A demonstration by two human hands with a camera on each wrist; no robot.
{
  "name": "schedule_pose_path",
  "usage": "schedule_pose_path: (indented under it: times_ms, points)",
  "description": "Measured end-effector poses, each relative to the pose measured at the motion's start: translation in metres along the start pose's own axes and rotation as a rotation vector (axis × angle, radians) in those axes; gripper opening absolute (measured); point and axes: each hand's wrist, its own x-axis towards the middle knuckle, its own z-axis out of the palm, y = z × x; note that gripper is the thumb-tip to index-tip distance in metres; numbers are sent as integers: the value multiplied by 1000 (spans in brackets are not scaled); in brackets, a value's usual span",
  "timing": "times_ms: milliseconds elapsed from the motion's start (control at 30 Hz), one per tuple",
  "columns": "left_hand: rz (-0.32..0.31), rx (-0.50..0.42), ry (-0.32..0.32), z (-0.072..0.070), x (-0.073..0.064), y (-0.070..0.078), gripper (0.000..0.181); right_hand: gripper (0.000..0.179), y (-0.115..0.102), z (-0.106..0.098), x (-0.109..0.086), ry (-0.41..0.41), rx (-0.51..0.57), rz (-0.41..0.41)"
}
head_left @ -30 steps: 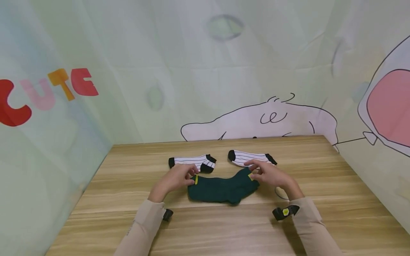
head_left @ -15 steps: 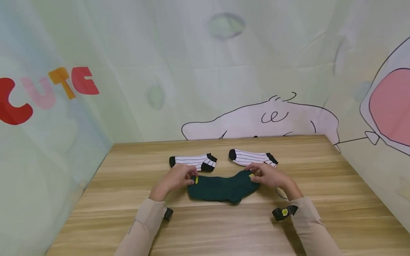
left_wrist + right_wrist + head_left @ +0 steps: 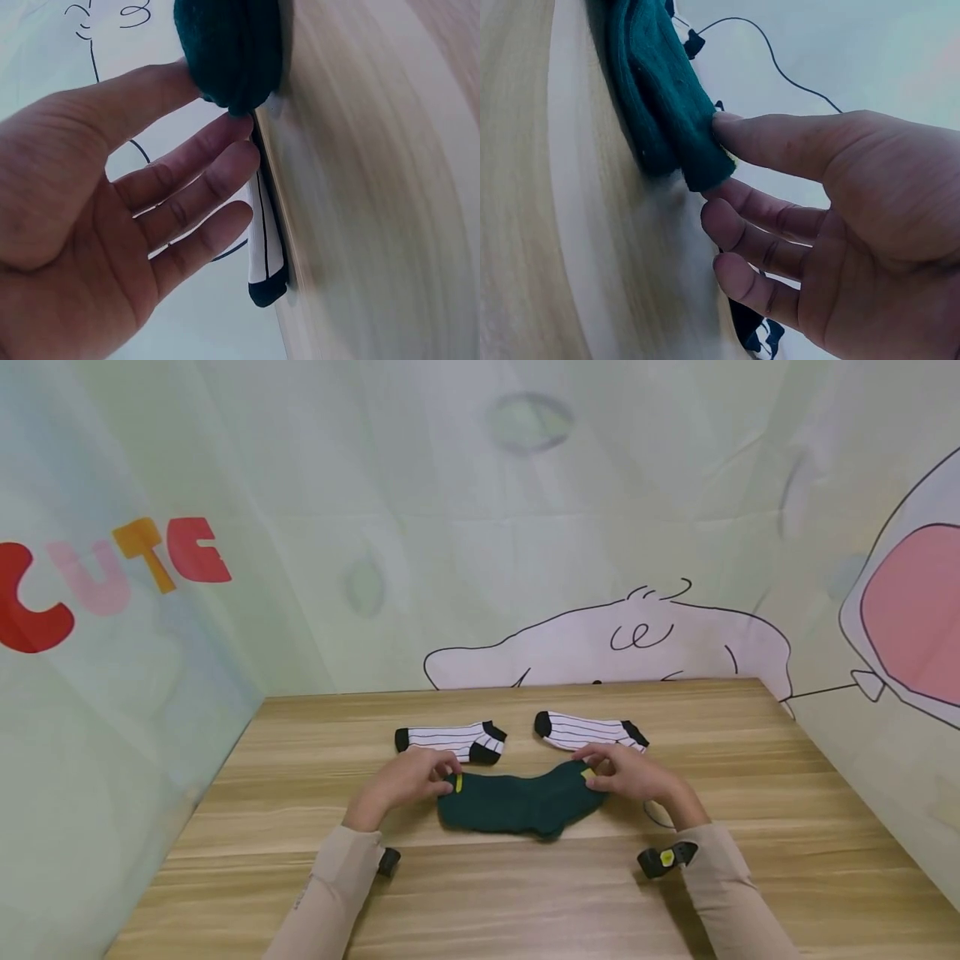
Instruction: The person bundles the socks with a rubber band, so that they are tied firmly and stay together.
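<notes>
Two dark green socks (image 3: 517,802), one laid over the other, stretch across the table between the hands, with a yellow mark near each end. At the left end, my left hand (image 3: 408,781) has its thumb and a finger at the far corner, pinching the fabric; in the left wrist view its other fingers spread below the green sock (image 3: 229,49). My right hand (image 3: 630,770) pinches the right end beside the yellow patch. In the right wrist view, thumb and index finger meet the upper layer of the green socks (image 3: 671,97), whose two layers show at the end.
Behind the green socks lie two white striped socks with black ends, one on the left (image 3: 442,737) and one on the right (image 3: 585,731). Both lie flat on the wooden table (image 3: 510,893). A printed curtain (image 3: 375,527) hangs beyond the table's back edge.
My right hand has shifted slightly and the right ends of the green socks, offset earlier, now line up. The left hand has barely moved. The striped socks lie where they were.
</notes>
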Motion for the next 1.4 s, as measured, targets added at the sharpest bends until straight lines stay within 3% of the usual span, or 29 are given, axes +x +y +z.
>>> schedule_pose_path:
  times_ms: [767, 1100, 1400]
  points:
    - [-80, -11, -3, -4, -4, -5, 20, 28, -4, 1, 3, 120, -33, -32]
    - [-66, 26, 27, -9, -3, -8, 25, 29, -9, 2, 5, 161, -20, -49]
    - [-117, 39, 98, -13, -10, -14, 30, 31, -21, -3, 11, 213, -34, -62]
